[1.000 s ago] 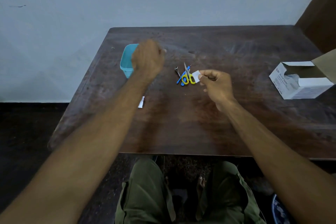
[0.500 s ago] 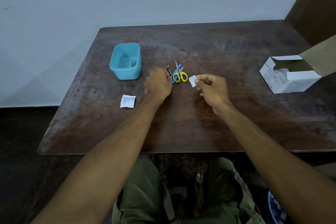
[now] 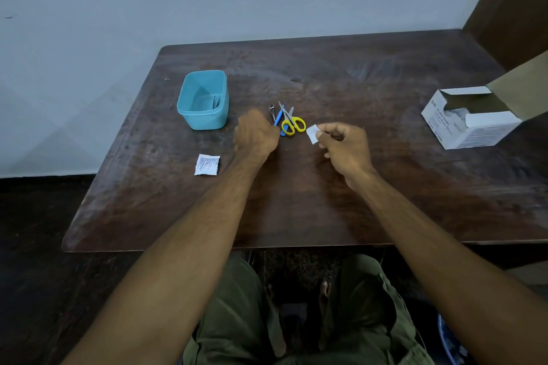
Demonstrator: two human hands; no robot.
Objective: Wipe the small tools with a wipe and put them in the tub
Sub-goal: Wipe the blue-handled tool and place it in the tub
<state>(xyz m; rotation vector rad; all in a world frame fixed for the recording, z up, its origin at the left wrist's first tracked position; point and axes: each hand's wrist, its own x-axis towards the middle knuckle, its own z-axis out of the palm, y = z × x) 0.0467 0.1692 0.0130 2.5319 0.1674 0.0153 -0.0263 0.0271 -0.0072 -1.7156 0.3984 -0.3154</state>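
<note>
Dark wooden worktop (image 3: 326, 201) with worn, streaked grain, seen from above. Near its middle, a small cluster of tools: yellow-handled scissors (image 3: 292, 123) with short steel blades pointing away, a slim blue-handled tool (image 3: 278, 119) lying partly under them, and a small dark metal tool (image 3: 271, 109) just to the left, too small to identify. Left hand (image 3: 256, 135) knuckles up, lying against the near left edge of that cluster, fingertips at the blue handle; whether anything is gripped cannot be told, since the fingers are hidden beneath the hand. Right hand (image 3: 344, 145) just right of the scissors, thumb and forefinger pinching a small white square wipe (image 3: 312, 133), remaining fingers curled underneath. Left of the tools, well apart from them, an open teal tub (image 3: 189, 115), rectangular with rounded corners, something thin and pale leaning on its inner right wall. Nearer, a torn white printed sachet (image 3: 207, 164) lying flat. At the far right, an open white carton (image 3: 471, 130) with its flap raised
</note>
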